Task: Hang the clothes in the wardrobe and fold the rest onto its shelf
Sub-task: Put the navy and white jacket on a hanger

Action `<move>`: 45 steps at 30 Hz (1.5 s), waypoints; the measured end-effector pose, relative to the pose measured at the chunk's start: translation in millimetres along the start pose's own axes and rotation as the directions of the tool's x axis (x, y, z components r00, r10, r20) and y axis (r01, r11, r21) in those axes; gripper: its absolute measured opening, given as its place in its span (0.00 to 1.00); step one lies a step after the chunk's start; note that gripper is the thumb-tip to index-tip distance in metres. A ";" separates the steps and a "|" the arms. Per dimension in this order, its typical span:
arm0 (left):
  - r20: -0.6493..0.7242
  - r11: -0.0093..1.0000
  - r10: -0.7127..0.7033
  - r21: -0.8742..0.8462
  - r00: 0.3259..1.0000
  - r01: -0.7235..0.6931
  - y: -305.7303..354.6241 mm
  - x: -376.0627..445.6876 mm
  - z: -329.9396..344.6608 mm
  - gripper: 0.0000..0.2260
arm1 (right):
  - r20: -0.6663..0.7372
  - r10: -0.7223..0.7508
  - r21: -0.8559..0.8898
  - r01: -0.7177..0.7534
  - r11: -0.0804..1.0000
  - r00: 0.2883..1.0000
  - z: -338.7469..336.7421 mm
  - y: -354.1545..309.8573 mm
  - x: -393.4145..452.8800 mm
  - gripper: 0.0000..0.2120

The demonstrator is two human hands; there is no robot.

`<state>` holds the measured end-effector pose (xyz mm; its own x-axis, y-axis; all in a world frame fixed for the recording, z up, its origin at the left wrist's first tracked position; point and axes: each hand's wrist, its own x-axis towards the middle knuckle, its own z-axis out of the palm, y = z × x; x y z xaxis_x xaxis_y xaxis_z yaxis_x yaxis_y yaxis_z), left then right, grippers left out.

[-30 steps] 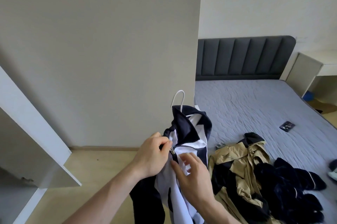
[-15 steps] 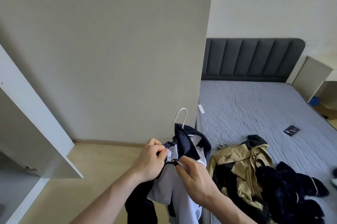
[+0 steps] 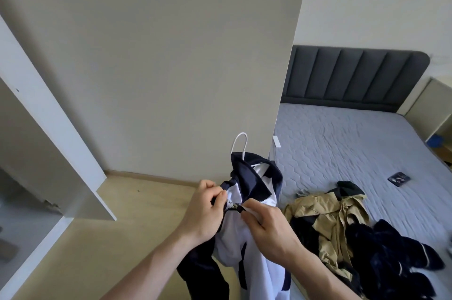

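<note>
Beside the bed (image 3: 342, 143), both hands pinch the limp white-and-navy jacket (image 3: 247, 246) at its zipper: left hand (image 3: 204, 211), right hand (image 3: 265, 222); carry it by the hanger hook (image 3: 241, 144).

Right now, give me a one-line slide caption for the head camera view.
Both hands, left and right, work the zip of a navy-and-white jacket on a white hanger beside the bed.

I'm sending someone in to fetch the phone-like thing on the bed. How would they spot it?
Start at the grey bed with the dark padded headboard. Past the heap of clothes near its foot, towards the right edge, a small dark flat rectangular item lies alone on bare mattress. It is the only hard, flat thing there; whether it is a phone is unclear.
</note>
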<state>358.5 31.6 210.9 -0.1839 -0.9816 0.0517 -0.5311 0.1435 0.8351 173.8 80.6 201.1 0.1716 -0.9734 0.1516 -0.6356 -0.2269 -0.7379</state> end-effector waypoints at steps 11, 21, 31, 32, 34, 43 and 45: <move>0.187 0.979 0.150 0.110 0.971 -0.173 12.7 0.4 -13.8 0.17 | 0.115 0.057 0.049 -0.063 0.997 0.992 -5.9 0.5 -3.9 0.09; 0.142 0.971 0.191 0.119 0.971 -0.209 14.5 2.5 -13.9 0.13 | -0.125 0.113 0.256 -0.077 0.964 0.986 3.0 -2.7 -0.2 0.06; 0.028 0.843 0.217 0.499 0.976 -0.202 15.8 -18.7 -4.2 0.29 | -0.071 0.374 0.721 -0.211 0.660 0.925 -5.1 -17.1 5.0 0.19; 0.017 0.834 0.237 0.509 0.971 -0.213 15.1 -17.3 -2.5 0.26 | -0.069 0.347 0.713 -0.197 0.673 0.935 -6.3 -18.7 5.8 0.18; 0.020 0.827 0.264 0.510 0.964 -0.237 15.0 -17.2 1.4 0.19 | -0.068 0.294 0.661 -0.178 0.729 0.954 -10.3 -20.6 6.6 0.17; 0.085 0.827 0.284 0.483 0.955 -0.288 14.5 -26.8 5.9 0.12 | -0.270 0.232 0.318 -0.141 0.937 0.934 -29.9 -7.2 11.8 0.10; 0.105 0.818 0.279 0.495 0.955 -0.293 16.6 -27.0 6.1 0.11 | -0.265 0.255 0.325 -0.163 0.932 0.930 -29.6 -5.3 14.7 0.11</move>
<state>349.6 61.2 220.0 -0.4108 -0.8837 0.2243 -0.7898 0.4679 0.3966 157.4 66.6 226.7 -0.2014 -0.9712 0.1272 -0.3758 -0.0432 -0.9257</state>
